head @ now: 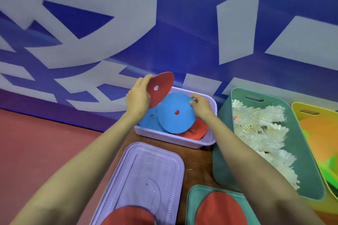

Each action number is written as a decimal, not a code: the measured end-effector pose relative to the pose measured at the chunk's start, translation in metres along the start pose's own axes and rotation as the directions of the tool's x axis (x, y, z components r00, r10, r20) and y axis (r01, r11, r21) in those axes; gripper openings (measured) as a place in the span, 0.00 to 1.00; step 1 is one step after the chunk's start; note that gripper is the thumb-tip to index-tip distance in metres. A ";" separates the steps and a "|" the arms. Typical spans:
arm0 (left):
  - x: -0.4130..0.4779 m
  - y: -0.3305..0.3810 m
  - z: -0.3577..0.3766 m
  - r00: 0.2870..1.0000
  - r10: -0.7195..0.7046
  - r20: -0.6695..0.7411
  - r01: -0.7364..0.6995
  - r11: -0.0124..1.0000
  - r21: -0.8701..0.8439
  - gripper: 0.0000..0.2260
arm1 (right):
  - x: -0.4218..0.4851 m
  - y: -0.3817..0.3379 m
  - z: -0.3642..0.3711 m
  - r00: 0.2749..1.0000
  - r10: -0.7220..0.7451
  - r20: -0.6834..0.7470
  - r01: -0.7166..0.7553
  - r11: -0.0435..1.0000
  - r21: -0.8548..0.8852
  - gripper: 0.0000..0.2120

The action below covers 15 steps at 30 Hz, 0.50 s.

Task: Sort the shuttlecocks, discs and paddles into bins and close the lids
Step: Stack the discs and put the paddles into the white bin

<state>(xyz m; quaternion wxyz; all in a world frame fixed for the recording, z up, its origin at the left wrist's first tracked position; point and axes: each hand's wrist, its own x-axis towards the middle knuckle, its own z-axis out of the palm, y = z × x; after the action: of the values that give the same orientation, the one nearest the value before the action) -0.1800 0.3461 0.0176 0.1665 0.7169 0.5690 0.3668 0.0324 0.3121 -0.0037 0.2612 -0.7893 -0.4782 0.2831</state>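
My left hand [139, 95] grips a red disc [161, 87] by its edge and holds it tilted above the far left of the lilac bin [173, 139]. My right hand [201, 105] pinches the far rim of a blue disc [175, 115] that leans inside the same bin. More blue and red discs [197, 130] lie under it. White shuttlecocks [259, 129] fill the green bin [311, 170] to the right. A yellow bin [300, 106] at the far right holds orange and green paddles [318, 144].
The lilac lid [146, 175] lies on the brown table in front of the lilac bin. A green lid [193, 199] sits to its right. Red paddles [219, 210] rest on both lids near the bottom edge. A blue banner wall stands behind the bins.
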 end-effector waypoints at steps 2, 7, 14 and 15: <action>-0.004 -0.002 -0.001 0.999 0.028 -0.030 -0.030 0.998 -0.046 0.20 | -0.004 -0.003 0.015 0.994 0.081 0.067 -0.096 0.959 0.267 0.14; -0.010 -0.004 -0.003 0.992 -0.024 -0.121 0.004 0.987 -0.162 0.18 | -0.016 -0.014 0.044 0.916 0.231 0.329 -0.386 0.732 0.561 0.13; -0.007 -0.004 0.029 0.993 -0.120 0.019 0.120 0.935 -0.333 0.19 | -0.014 0.003 0.023 0.978 0.200 0.062 -0.209 0.937 0.281 0.30; -0.007 -0.004 0.034 0.995 -0.075 0.071 0.093 0.946 -0.309 0.20 | -0.013 0.006 0.015 0.993 0.117 -0.013 -0.109 0.953 0.282 0.33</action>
<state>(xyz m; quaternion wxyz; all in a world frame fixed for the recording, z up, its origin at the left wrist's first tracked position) -0.1591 0.3465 -0.0098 0.3097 0.6671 0.5288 0.4237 0.0209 0.3002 -0.0155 0.3608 -0.7744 -0.3834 0.3509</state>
